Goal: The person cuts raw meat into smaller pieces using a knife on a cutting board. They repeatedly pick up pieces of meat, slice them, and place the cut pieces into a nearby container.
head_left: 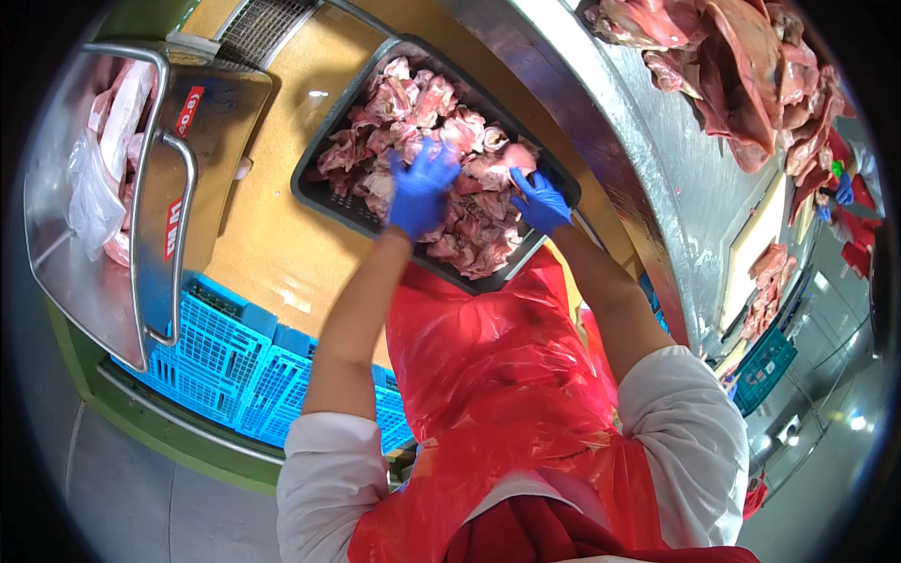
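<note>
A black plastic crate (347,214) in front of me holds a heap of pink and whitish raw meat pieces (413,108). Over the middle of the heap is my left hand (424,188) in a blue glove, smeared by motion, so its fingers are hard to read. My right hand (542,201), also in a blue glove, is at the crate's right side. Its thumb and fingers close around the edge of a pale pink meat piece (511,167) at the top of the heap.
To the right runs a steel table (648,141) with larger raw meat pieces (751,75) and a pale cutting board (755,249). A steel cart (155,216) with meat and a plastic bag stands at left, above blue crates (211,342). Another person's blue-gloved hand (844,190) shows far right.
</note>
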The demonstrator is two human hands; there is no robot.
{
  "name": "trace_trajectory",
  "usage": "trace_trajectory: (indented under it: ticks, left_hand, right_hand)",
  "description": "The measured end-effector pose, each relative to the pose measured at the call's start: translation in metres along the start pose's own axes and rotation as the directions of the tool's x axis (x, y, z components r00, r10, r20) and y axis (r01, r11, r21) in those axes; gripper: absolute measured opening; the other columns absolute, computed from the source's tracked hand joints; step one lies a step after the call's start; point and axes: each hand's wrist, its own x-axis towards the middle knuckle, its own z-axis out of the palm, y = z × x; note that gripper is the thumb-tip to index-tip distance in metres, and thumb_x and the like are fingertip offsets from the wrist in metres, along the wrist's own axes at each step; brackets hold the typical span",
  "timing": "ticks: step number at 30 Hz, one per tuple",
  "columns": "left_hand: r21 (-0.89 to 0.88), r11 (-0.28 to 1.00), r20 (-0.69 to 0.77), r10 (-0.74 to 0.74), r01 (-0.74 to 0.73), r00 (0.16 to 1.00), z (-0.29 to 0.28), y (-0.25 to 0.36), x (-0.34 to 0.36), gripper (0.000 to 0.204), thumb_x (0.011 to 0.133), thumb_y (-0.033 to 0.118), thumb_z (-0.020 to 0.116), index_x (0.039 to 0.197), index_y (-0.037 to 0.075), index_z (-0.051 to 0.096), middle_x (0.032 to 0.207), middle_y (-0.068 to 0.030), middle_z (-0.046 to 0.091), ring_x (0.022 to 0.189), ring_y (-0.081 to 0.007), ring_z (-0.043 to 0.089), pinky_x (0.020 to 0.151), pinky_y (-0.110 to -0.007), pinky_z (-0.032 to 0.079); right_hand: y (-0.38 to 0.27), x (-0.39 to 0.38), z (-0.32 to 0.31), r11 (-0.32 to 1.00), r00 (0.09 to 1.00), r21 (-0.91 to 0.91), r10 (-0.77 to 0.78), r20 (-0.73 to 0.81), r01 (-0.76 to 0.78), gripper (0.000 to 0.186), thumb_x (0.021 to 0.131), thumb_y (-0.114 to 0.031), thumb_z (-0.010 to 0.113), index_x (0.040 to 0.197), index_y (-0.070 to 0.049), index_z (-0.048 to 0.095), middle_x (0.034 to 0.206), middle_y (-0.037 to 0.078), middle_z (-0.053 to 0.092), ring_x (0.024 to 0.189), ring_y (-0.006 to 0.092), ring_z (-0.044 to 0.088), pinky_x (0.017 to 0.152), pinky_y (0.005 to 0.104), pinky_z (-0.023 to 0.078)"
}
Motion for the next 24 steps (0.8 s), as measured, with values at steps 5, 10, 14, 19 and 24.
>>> trace_trajectory:
  ticks: [5,10,14,19,24]
  left_hand:
    - [-0.007,0.979,0.012,-0.205,0.205,0.979,0.001,-0.121,0.023,0.064,0.091,0.028,0.063,0.148,0.045,0.04,0.158,-0.0114,0.032,0.148,-0.0349,0.026,0.11,-0.073,0.019]
    - [-0.059,0.942,-0.154,-0.337,0.332,0.929,0.01,-0.1,0.0,0.067,0.089,0.022,0.061,0.152,0.033,0.038,0.158,-0.0183,0.03,0.147,-0.0405,0.025,0.114,-0.065,0.02]
    - [-0.044,0.961,-0.035,-0.276,0.274,0.961,0.009,-0.046,-0.084,0.068,0.09,0.025,0.056,0.154,0.018,0.033,0.159,-0.0221,0.027,0.148,-0.0429,0.021,0.114,-0.066,0.018]
    - [-0.196,0.95,-0.133,-0.273,0.244,0.953,-0.049,0.024,-0.155,0.057,0.089,0.022,0.059,0.142,0.008,0.048,0.148,-0.0237,0.04,0.14,-0.0443,0.032,0.112,-0.059,0.027]
    - [-0.259,0.954,-0.241,-0.213,0.149,0.947,-0.082,0.126,-0.185,0.037,0.088,0.013,0.065,0.123,0.004,0.06,0.13,-0.0214,0.055,0.121,-0.0405,0.052,0.103,-0.049,0.042]
  right_hand:
    - [0.006,0.002,-0.015,0.999,0.983,-0.027,-0.035,-0.183,0.03,0.033,0.09,-0.018,0.057,0.122,-0.014,0.063,0.13,0.02,0.055,0.125,0.0388,0.05,0.098,0.051,0.046]
    - [-0.068,0.021,-0.064,0.851,0.932,0.501,0.295,-0.21,-0.157,0.039,0.089,-0.029,0.063,0.122,-0.01,0.06,0.123,0.018,0.06,0.11,0.04,0.058,0.097,0.0494,0.046]
    - [-0.119,0.041,-0.017,0.997,0.99,-0.057,-0.052,-0.133,0.045,0.067,0.089,-0.055,0.056,0.146,-0.022,0.047,0.156,0.02,0.031,0.147,0.0417,0.021,0.11,0.0762,0.009]
    - [-0.143,0.031,-0.062,0.961,0.986,0.268,-0.029,-0.163,0.072,0.056,0.09,-0.055,0.056,0.13,-0.016,0.059,0.129,0.022,0.057,0.123,0.0427,0.051,0.102,0.0607,0.038]
    - [-0.14,-0.128,-0.162,0.821,0.956,0.512,-0.294,-0.002,0.253,0.041,0.093,-0.042,0.056,0.111,-0.007,0.065,0.101,0.022,0.068,0.097,0.0413,0.065,0.084,0.0482,0.053]
